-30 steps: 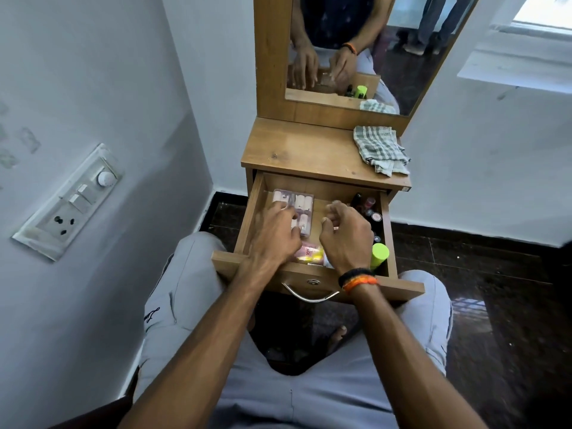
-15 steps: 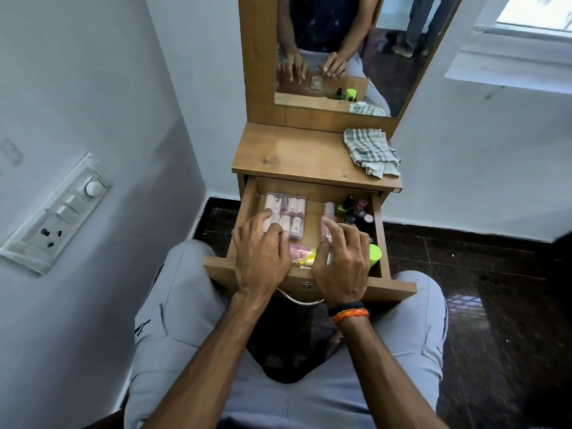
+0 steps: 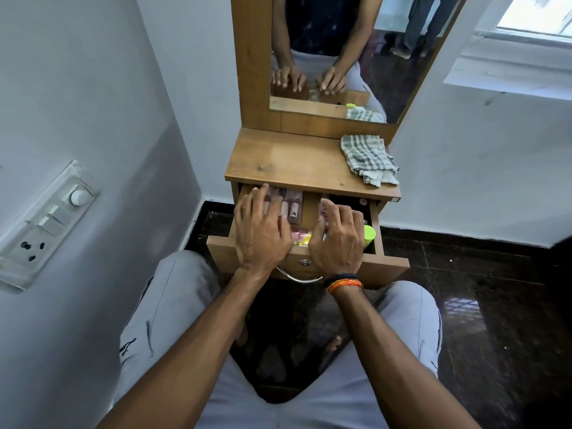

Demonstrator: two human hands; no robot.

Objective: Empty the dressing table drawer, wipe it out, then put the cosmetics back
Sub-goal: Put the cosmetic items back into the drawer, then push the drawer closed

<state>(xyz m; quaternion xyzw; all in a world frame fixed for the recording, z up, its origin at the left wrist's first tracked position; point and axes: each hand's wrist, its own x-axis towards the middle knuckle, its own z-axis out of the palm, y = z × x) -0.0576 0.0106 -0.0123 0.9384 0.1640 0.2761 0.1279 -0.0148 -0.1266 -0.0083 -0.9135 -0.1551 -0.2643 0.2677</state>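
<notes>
Near edge: drawer (image 3: pixel 391 264) pulled part way out, metal handle (image 3: pixel 298 278) below both wrists. Left hand (image 3: pixel 261 233) lies flat, fingers spread and resting on the clear nail-kit box (image 3: pixel 291 205) at the drawer's left side, not clamped on it. Right hand (image 3: pixel 339 239) has its fingers curled down over a pink tube (image 3: pixel 300 236) and small bottles; whether it grips anything, can't tell. Green cap (image 3: pixel 369 235) just right of that hand. Judgement: box is light, rigid, slippery plastic, so take it by the long edges; bottles are probably glass, lift them one at a time. Farther back: checked cloth (image 3: pixel 368 159) on the tabletop (image 3: pixel 294 162), unused, then the mirror (image 3: pixel 356 57)
</notes>
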